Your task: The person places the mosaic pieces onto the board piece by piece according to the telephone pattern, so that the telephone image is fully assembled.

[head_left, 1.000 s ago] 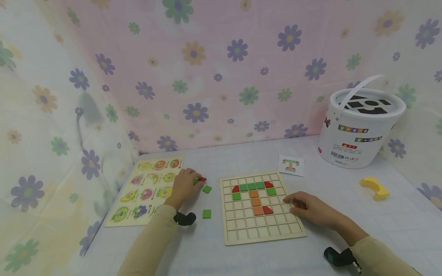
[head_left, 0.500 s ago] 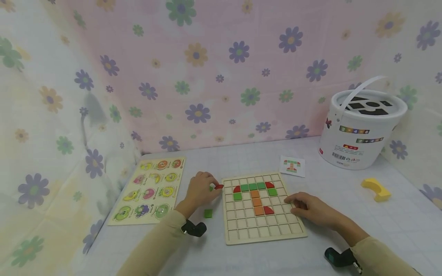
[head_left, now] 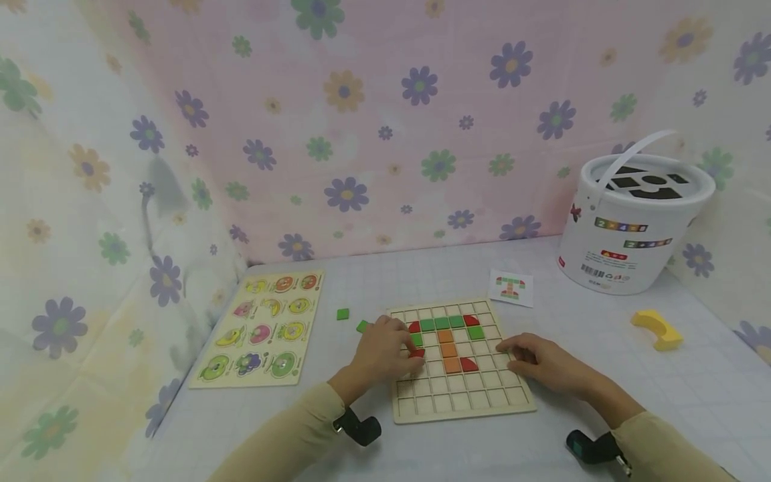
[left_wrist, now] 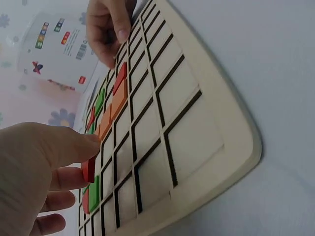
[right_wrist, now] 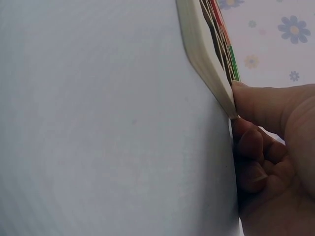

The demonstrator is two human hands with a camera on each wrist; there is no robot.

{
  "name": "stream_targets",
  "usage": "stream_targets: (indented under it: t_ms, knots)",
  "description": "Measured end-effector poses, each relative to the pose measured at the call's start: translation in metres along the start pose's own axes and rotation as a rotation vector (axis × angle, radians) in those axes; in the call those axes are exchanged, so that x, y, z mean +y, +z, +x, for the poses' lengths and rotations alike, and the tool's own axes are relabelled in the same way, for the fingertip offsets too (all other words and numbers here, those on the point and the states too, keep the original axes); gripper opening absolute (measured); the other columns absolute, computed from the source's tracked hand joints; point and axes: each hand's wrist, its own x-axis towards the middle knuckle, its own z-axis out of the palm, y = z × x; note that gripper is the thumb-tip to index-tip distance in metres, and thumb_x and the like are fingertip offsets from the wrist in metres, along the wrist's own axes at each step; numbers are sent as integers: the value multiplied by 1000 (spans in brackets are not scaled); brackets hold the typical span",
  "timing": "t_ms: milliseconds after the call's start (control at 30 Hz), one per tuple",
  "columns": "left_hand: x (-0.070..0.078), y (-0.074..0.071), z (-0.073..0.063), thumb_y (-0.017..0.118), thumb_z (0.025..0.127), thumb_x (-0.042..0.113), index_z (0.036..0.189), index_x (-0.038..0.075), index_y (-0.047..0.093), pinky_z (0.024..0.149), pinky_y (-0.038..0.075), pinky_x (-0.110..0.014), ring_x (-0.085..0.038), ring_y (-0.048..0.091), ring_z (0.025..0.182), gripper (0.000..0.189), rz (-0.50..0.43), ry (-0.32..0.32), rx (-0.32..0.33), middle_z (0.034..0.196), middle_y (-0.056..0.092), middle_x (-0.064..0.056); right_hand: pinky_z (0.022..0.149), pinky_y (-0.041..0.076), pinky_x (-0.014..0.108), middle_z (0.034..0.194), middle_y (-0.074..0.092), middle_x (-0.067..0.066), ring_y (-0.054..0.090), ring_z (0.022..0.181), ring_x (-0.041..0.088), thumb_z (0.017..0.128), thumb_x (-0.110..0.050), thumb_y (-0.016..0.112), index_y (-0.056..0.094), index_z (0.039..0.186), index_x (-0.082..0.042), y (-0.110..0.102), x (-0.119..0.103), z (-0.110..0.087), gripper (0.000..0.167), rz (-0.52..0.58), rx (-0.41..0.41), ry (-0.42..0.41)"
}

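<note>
My left hand (head_left: 384,353) is over the left part of the wooden grid board (head_left: 460,405). It pinches a red quarter-round tile (left_wrist: 88,169) between thumb and fingers, just above the squares. On the board, green tiles (head_left: 442,323) form a row with red quarter-round tiles at its ends, and orange tiles (head_left: 448,350) run down the middle. Another red quarter-round tile (head_left: 468,365) lies right of the lowest orange one. My right hand (head_left: 545,361) grips the board's right edge, its thumb (right_wrist: 256,105) against the rim and the other fingers curled beside it.
Two loose green tiles (head_left: 343,314) lie left of the board. Further left is a fruit puzzle board (head_left: 301,370). Behind the grid board lies a pattern card (head_left: 511,288). A white bucket (head_left: 626,248) stands back right, with a yellow arch block (head_left: 658,330) in front.
My left hand has carried the red tile rightward from beside the fruit puzzle to over the grid board. The right hand has stayed at the board's edge.
</note>
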Motion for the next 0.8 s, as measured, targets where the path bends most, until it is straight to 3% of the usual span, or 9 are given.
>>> stream_targets:
  t_ms: [333,800]
  knots:
    - [25,10,3,67,85,55,76,28,72,82,43,-32,-13,51,102,28,39,75,-61,105,64,9,66,39,24,98,48,4,44,86,9,94,-24,66,61,126,-12,0,1,0,35,11,1,-3]
    - [34,11,3,66,85,54,69,28,70,85,44,-34,-13,51,102,31,83,115,-25,104,64,8,65,38,24,97,47,3,43,85,8,94,-24,65,61,127,-12,0,3,-1,35,-2,10,-17]
